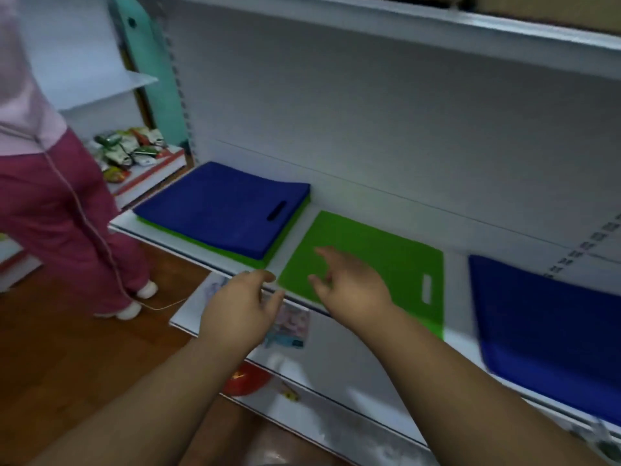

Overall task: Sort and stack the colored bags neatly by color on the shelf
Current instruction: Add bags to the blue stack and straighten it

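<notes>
On the white shelf lies a mixed stack at the left: several blue bags on top of green bags whose edges stick out below. A single flat green bag with a handle slot lies in the middle. Another blue bag lies at the right. My left hand hovers at the shelf's front edge, fingers loosely bent, holding nothing. Over the near left corner of the middle green bag is my right hand, fingers relaxed; I cannot tell if it touches the bag.
A person in pink clothes stands at the left on the wooden floor. Behind them a low shelf holds snack packets. A lower shelf below my hands carries a printed card; a red object sits beneath it.
</notes>
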The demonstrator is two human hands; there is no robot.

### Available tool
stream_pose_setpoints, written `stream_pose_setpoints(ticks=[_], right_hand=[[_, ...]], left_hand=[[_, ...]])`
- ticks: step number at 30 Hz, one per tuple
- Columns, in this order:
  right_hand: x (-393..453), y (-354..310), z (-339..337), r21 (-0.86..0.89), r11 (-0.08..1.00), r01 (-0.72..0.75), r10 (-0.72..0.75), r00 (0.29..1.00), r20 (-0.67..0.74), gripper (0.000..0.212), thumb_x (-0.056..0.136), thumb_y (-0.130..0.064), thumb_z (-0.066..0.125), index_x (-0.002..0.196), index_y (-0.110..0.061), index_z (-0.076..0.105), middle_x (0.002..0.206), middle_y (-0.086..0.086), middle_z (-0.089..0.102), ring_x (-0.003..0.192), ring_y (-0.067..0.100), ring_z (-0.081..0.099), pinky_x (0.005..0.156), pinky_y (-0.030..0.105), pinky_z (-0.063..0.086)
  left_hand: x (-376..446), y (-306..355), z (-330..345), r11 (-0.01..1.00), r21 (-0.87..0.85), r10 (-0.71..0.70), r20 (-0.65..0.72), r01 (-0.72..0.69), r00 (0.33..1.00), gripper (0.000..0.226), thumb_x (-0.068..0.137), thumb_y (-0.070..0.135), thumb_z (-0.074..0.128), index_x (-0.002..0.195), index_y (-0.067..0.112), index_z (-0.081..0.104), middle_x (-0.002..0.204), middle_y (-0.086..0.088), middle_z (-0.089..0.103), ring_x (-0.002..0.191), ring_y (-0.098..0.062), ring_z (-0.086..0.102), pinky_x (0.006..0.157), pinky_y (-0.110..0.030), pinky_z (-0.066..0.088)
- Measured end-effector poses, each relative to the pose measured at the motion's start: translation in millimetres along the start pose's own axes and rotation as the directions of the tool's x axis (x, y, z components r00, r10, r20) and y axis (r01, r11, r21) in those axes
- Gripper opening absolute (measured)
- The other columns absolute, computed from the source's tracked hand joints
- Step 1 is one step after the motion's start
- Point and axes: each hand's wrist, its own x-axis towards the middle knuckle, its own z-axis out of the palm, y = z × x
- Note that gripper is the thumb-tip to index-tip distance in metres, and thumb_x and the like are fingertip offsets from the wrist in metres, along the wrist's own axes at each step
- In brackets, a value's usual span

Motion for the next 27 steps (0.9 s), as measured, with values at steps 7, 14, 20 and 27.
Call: stream_pose_setpoints(ticks=[7,14,20,27], right_hand=[[75,-83,49,-0.03,0.992,-0.124,0.128,0.961,0.246,0.074,0.094,-0.048,0.052,0.152,-0.048,0.006,0.098,0.002,0.066,0.096,0.028,0.063,0.076,0.035,0.052],[80,-100,70,-0.003,0.97,-0.243,0.242,0.965,0.099,0.043,0.096,-0.057,0.046,0.109,-0.021,0.064,0.108,0.003,0.067,0.096,0.025,0.062,0.075,0.033,0.048],[70,-98,64,-0.049,0.966,-0.252,0.249,0.966,-0.069,0.027,0.096,-0.041,0.054,0.08,-0.02,0.057,0.085,0.003,0.059,0.076,0.025,0.057,0.065,0.036,0.045],[38,-60,45,0.012,1.0,-0.01,0.014,0.927,-0.375,0.039,0.094,-0.018,0.051,0.131,-0.013,0.061,0.108,0.014,0.064,0.088,0.033,0.062,0.071,0.037,0.053]], left_hand=[[21,-99,-57,0.989,-0.1,-0.096,0.092,0.105,0.991,0.028,0.089,0.042,0.064,0.115,0.033,0.063,0.071,0.009,0.056,0.07,-0.01,0.055,0.064,-0.028,0.043],[39,-130,-60,0.615,-0.667,-0.284,0.311,0.421,0.907,0.036,0.093,0.025,0.065,0.126,0.033,0.054,0.099,0.004,0.065,0.06,-0.012,0.062,0.06,-0.029,0.049],[61,-149,-58,0.268,-0.831,-0.433,0.349,0.488,0.831,0.03,0.095,0.026,0.063,0.123,0.033,0.054,0.107,-0.007,0.066,0.067,-0.018,0.059,0.062,-0.032,0.05],[57,-141,-51,0.458,-0.77,-0.556,0.143,0.445,0.819,0.017,0.095,0.017,0.06,0.109,0.025,0.066,0.1,-0.008,0.067,0.07,-0.019,0.063,0.063,-0.033,0.054]])
